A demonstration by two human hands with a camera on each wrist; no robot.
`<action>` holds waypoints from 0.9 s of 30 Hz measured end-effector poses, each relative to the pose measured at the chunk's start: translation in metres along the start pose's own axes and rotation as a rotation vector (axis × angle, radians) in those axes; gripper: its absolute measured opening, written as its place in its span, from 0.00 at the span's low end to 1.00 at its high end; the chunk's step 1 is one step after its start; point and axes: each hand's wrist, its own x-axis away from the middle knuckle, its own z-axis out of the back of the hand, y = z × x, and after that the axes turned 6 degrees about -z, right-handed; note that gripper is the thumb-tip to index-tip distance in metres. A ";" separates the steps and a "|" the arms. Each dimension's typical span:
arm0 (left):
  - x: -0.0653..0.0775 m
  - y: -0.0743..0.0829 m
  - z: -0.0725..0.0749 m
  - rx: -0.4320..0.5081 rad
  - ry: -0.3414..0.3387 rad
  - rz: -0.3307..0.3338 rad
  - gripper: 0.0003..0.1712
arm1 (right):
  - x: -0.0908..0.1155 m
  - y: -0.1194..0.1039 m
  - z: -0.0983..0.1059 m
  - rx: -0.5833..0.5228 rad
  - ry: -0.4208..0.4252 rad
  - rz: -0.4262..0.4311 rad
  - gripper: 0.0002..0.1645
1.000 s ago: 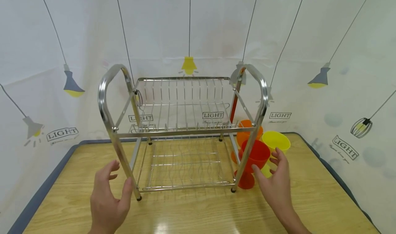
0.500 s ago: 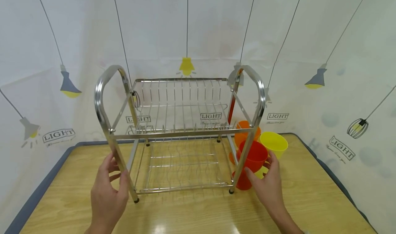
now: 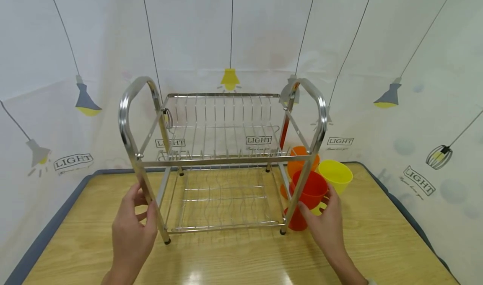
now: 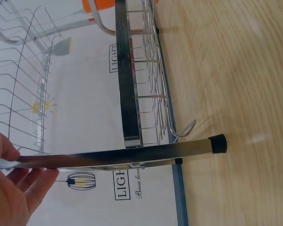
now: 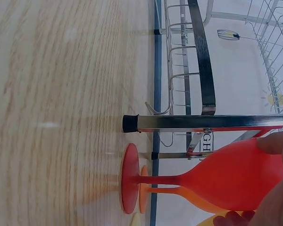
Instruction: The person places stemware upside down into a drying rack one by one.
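A two-tier metal dish rack [image 3: 226,162] stands on the wooden table, its wire shelves bare. My left hand [image 3: 132,234] pinches the rack's front left leg, thumb on one side and fingers on the other, as the left wrist view shows at the leg [image 4: 104,157]. Beside the front right leg, a red plastic goblet [image 3: 310,193] stands upright. My right hand [image 3: 327,228] holds its bowl between thumb and fingers. In the right wrist view the goblet [image 5: 226,176] shows its stem and round foot on the table, close to the rack's leg.
Behind the red goblet stand an orange goblet [image 3: 298,153], partly hidden by the rack, and a yellow goblet [image 3: 337,176] farther right. The wooden table [image 3: 226,264] has a dark edge, with a lamp-printed white cloth [image 3: 203,33] hanging around it.
My left hand has moved up to the rack's leg and taken hold of it. My right hand has moved left and closed on the red goblet's bowl. Rack and goblets have stayed put.
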 end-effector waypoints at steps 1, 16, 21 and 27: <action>0.000 0.000 0.000 0.001 0.002 -0.001 0.30 | 0.000 0.000 0.000 -0.001 0.002 0.001 0.54; 0.000 0.000 0.000 0.000 -0.015 0.016 0.29 | 0.007 -0.001 0.004 -0.112 0.017 0.017 0.53; -0.001 0.000 0.001 -0.003 -0.019 0.015 0.29 | 0.010 -0.006 0.009 -0.142 0.010 -0.001 0.55; -0.001 0.000 0.001 -0.004 -0.024 0.000 0.29 | 0.016 -0.013 0.018 -0.202 0.024 0.011 0.54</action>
